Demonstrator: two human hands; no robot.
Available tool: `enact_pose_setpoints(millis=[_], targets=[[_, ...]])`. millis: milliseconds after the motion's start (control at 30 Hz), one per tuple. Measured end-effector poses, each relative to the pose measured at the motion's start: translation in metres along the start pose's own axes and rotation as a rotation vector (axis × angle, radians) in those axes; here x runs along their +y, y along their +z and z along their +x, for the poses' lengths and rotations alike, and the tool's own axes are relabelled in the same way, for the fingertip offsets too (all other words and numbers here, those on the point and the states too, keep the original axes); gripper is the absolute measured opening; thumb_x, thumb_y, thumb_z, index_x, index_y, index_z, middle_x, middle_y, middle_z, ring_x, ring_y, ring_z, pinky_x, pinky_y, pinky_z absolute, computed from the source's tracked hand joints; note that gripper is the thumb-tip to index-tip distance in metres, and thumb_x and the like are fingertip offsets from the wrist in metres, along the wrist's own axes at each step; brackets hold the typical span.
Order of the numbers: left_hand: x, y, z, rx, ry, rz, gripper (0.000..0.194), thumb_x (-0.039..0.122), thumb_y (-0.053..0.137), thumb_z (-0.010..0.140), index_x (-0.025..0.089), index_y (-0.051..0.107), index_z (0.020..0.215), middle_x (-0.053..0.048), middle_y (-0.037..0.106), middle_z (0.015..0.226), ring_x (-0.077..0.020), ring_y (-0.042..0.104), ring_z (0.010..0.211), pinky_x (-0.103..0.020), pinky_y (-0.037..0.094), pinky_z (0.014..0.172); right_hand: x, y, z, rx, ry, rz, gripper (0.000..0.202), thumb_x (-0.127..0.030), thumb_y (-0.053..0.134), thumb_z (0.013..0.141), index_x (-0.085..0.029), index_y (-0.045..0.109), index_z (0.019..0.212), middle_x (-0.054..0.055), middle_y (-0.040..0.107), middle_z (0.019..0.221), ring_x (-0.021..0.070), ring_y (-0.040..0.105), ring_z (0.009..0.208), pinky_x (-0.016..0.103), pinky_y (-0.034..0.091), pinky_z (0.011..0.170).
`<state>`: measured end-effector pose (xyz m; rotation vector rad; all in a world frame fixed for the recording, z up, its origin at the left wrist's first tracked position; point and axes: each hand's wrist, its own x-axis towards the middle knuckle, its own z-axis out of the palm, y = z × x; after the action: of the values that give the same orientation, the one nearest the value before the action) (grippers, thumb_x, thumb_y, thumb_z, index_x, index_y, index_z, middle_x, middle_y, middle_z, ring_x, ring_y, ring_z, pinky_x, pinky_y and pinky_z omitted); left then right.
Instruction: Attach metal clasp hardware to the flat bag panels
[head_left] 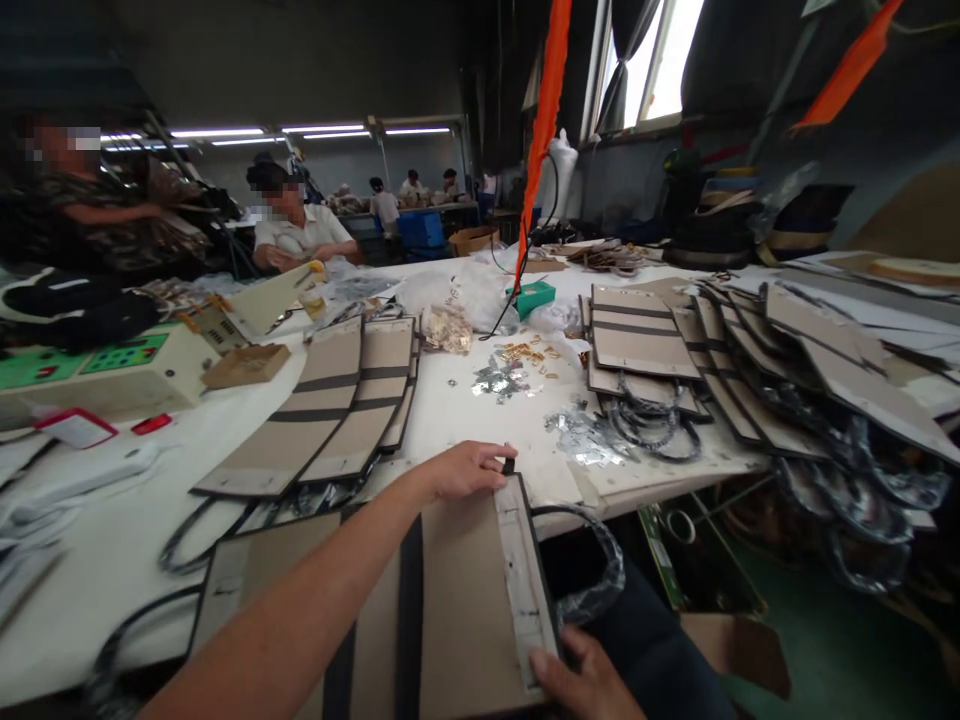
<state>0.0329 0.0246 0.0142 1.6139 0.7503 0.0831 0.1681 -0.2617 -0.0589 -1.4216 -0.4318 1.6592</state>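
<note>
Head view, held panel (461, 600), ring (670, 524) inside box (663, 565)

Looks like a factory workshop. Has tube lights (322, 128) toward eleven o'clock, workers (298, 235) at ten, a machine (112, 380) at nine, and, on a white table (442, 425), panels (855, 375) stacked at three and metal fittings (499, 378) scattered at the dial's centre.

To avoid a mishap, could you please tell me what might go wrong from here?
The handle beside the held panel could catch when the panel moves. Loose metal pieces beyond the left hand could scatter if knocked. At right, other handles hanging off the table might snag.
</note>
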Motion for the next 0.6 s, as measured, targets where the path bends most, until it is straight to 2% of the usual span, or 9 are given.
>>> enact_pose_setpoints(millis=[67,167,267,333,367,433,500,533,600], targets=[[-0.012,0.011,0.009,0.099,0.014,0.017,0.078,0.039,0.084,0.070,0.014,0.064,0.141,0.001,0.065,0.080,-0.0146,0.056,0.072,-0.029,0.043,0.077,0.000,0.001,0.003,-0.029,0.013,-0.032,0.098,-0.085,0.081,0.057,-0.015,0.065,0.122,0.006,0.072,0.086,0.0205,0.069,0.074,0.027,0.054,0.063],[-0.028,0.022,0.015,0.242,0.042,0.050,0.073,0.036,0.079,0.069,0.015,0.066,0.138,-0.007,0.073,0.101,-0.0196,0.064,0.083,-0.032,0.048,0.080,-0.006,-0.006,0.006,-0.053,-0.034,-0.201,0.089,-0.088,0.071,0.068,-0.012,0.068,0.116,-0.001,0.062,0.063,0.0131,0.054,0.051,0.023,0.043,0.050],[-0.035,0.027,0.014,0.326,0.084,0.094,0.066,0.033,0.074,0.072,0.017,0.069,0.136,-0.010,0.075,0.109,-0.0220,0.068,0.089,-0.032,0.051,0.081,-0.024,-0.026,0.003,0.028,-0.210,-0.511,0.068,-0.081,0.063,0.083,-0.014,0.074,0.090,0.000,0.059,0.060,0.0147,0.053,0.054,0.025,0.042,0.053],[-0.036,0.028,0.011,0.357,0.102,0.125,0.062,0.032,0.072,0.075,0.017,0.070,0.135,-0.010,0.076,0.110,-0.0223,0.069,0.089,-0.032,0.052,0.080,-0.045,-0.039,0.001,0.146,-0.397,-0.709,0.057,-0.071,0.062,0.089,-0.018,0.070,0.070,0.002,0.063,0.064,0.0181,0.057,0.063,0.027,0.045,0.060],[-0.036,0.028,0.010,0.370,0.108,0.142,0.061,0.032,0.072,0.075,0.018,0.070,0.135,-0.010,0.077,0.111,-0.0224,0.069,0.089,-0.032,0.052,0.080,-0.057,-0.043,0.001,0.199,-0.504,-0.789,0.054,-0.066,0.062,0.091,-0.019,0.068,0.066,0.003,0.065,0.067,0.0198,0.059,0.067,0.028,0.046,0.064],[-0.036,0.029,0.008,0.391,0.120,0.181,0.059,0.031,0.073,0.076,0.019,0.071,0.134,-0.010,0.078,0.112,-0.0225,0.070,0.090,-0.032,0.052,0.080,-0.083,-0.041,0.007,0.247,-0.721,-0.922,0.042,-0.056,0.061,0.096,-0.021,0.072,0.075,0.005,0.070,0.078,0.0228,0.065,0.077,0.030,0.050,0.075],[-0.036,0.029,0.007,0.410,0.134,0.224,0.057,0.030,0.073,0.077,0.020,0.071,0.133,-0.009,0.078,0.112,-0.0223,0.070,0.091,-0.032,0.052,0.082,-0.107,-0.028,0.021,0.206,-0.889,-1.061,0.029,-0.044,0.057,0.100,-0.023,0.078,0.102,0.007,0.074,0.100,0.0243,0.069,0.092,0.032,0.051,0.086],[-0.036,0.030,0.006,0.419,0.141,0.246,0.056,0.030,0.073,0.078,0.020,0.072,0.133,-0.008,0.079,0.111,-0.0220,0.071,0.091,-0.031,0.053,0.082,-0.116,-0.018,0.031,0.193,-0.917,-1.145,0.029,-0.040,0.057,0.100,-0.024,0.076,0.114,0.007,0.073,0.109,0.0241,0.069,0.095,0.032,0.051,0.087],[-0.037,0.031,0.005,0.443,0.151,0.290,0.052,0.029,0.073,0.080,0.021,0.072,0.132,-0.006,0.080,0.111,-0.0211,0.071,0.089,-0.031,0.053,0.081,-0.129,0.001,0.051,0.192,-0.881,-1.325,0.031,-0.036,0.060,0.099,-0.027,0.074,0.125,0.007,0.071,0.116,0.0220,0.070,0.092,0.031,0.051,0.081]])
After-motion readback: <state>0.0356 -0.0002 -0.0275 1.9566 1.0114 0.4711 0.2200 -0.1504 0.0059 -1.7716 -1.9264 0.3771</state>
